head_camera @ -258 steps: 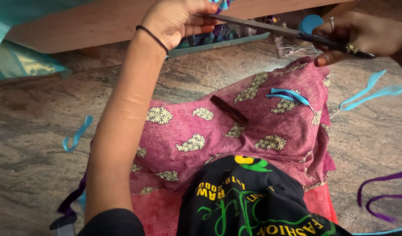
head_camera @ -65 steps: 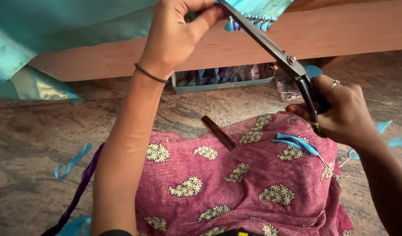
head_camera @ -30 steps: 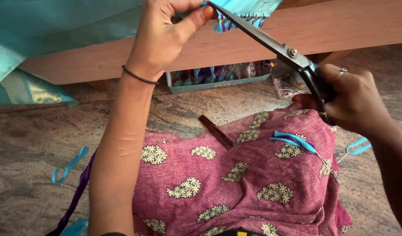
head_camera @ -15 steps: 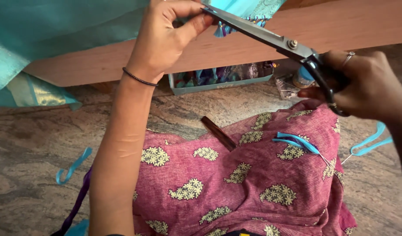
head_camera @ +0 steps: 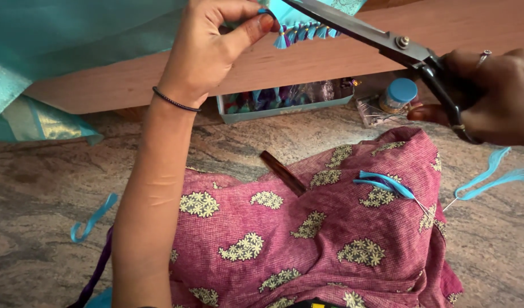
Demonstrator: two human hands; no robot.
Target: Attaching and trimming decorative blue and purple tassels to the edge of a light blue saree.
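My left hand [head_camera: 213, 43] is raised at the top of the view and pinches the tasselled edge of a turquoise cloth [head_camera: 74, 34]; a row of small blue tassels [head_camera: 304, 32] hangs beside my fingertips. My right hand [head_camera: 492, 97] grips the black handles of large scissors [head_camera: 376, 34], whose blades point up-left toward the tassels. My lap is covered by a pink patterned garment [head_camera: 307, 234]. On it lie a bundle of blue and purple threads [head_camera: 384, 183] and a brown comb-like strip [head_camera: 283, 173].
A wooden board [head_camera: 330, 57] runs across the back, with a tray of coloured threads [head_camera: 279, 102] under it. A blue-capped jar [head_camera: 398, 94] stands near my right hand. Blue thread scraps [head_camera: 94, 217] and blue threads [head_camera: 492, 174] lie on the stone floor [head_camera: 45, 188].
The scissors have shifted slightly right and flattened, with the blades nearing the tassels. My left hand has lifted the cloth edge a little and holds it.
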